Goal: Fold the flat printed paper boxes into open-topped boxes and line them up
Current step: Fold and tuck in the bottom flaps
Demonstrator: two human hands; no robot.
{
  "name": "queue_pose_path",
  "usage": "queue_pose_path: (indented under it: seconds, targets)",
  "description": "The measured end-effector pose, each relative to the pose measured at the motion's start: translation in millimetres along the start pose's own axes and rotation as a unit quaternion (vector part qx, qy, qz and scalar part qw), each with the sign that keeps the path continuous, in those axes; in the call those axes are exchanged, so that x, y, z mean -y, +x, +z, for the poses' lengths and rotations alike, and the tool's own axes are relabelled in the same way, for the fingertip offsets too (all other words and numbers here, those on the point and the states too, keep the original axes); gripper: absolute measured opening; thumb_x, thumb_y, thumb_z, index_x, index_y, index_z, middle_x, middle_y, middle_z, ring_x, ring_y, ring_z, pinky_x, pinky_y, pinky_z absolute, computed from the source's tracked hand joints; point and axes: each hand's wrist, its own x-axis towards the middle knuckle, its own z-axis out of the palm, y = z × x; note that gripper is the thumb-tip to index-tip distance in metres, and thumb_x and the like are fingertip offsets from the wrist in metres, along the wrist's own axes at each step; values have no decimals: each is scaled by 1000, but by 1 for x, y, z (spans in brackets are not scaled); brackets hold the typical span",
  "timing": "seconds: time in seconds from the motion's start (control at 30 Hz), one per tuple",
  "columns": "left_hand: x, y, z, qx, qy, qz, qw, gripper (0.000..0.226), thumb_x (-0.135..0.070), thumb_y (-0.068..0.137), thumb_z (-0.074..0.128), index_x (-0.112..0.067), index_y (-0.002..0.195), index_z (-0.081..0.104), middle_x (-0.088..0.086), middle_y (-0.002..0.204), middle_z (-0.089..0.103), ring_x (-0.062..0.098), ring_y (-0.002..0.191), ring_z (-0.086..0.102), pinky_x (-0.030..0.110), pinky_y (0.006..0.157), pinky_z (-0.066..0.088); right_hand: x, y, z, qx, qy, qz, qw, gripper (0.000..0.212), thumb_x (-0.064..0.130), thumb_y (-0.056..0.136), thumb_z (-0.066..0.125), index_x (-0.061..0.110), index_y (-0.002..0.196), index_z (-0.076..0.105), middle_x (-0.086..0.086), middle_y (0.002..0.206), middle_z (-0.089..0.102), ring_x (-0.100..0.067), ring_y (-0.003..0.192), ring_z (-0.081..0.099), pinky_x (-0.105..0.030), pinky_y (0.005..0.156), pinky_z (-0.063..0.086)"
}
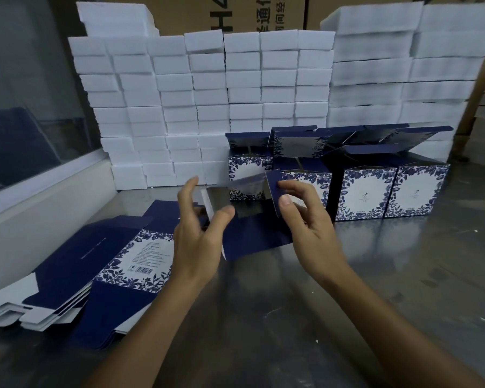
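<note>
Head view looking down at a steel table [375, 289], with both hands raised near its middle and working a half-formed box [252, 233]. Left hand [199, 236] reaching in from the left with fingers spread, thumb pressing against the box's dark blue panel; whether the far fingers are touching the card is hard to tell. Right hand [305, 217] pinching an upright blue flap [275, 191] between thumb and fingertips. Box hanging just above the table, blurred, silvery inside showing at its far end.

Lying at the near left: a fanned stack of flat boxes [95, 273], dark blue with a white floral-bordered label and barcode facing up. Standing at the far right: a row of folded boxes [367, 191], tops open and flaps sticking up, floral fronts facing near, touching side by side. Rising behind them: a wall of white foam blocks [207, 93], with brown cartons [277, 12] beyond.
</note>
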Motion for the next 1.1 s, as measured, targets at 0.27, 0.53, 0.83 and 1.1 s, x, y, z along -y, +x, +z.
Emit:
queue_pose_path:
  seconds: [0.27,0.53,0.83,1.1]
  targets:
    - [-2,5,1,-28,24,-55,998,25,-62,92,51,-44,106,62,-15,118,59,6,114,53,26,87,41,-7,-2,2,2,-28,-4,1000,20,49,90,59,48,109,53,12,123,60,-7,118,58,-36,90,56]
    - [-6,-2,8,-17,60,10,998,41,-68,85,41,-31,88,58,4,97,60,17,88,53,30,74,37,-12,2,-2,-123,-143,-44,981,9,31,92,71,27,99,71,7,96,69,-7,86,68,-39,80,58]
    - [-8,-4,10,-30,87,39,995,34,-66,84,42,-35,79,54,7,96,58,15,82,51,28,71,36,-11,2,-6,-154,-234,-112,953,24,19,93,69,9,72,71,0,70,59,-13,62,58,-39,60,50]
    - [-3,5,6,-121,78,25,989,37,-46,101,45,-18,79,53,4,85,51,9,73,44,26,67,35,-8,-6,6,-125,-221,-118,960,20,26,91,72,8,99,78,0,94,72,-10,82,68,-31,70,58]
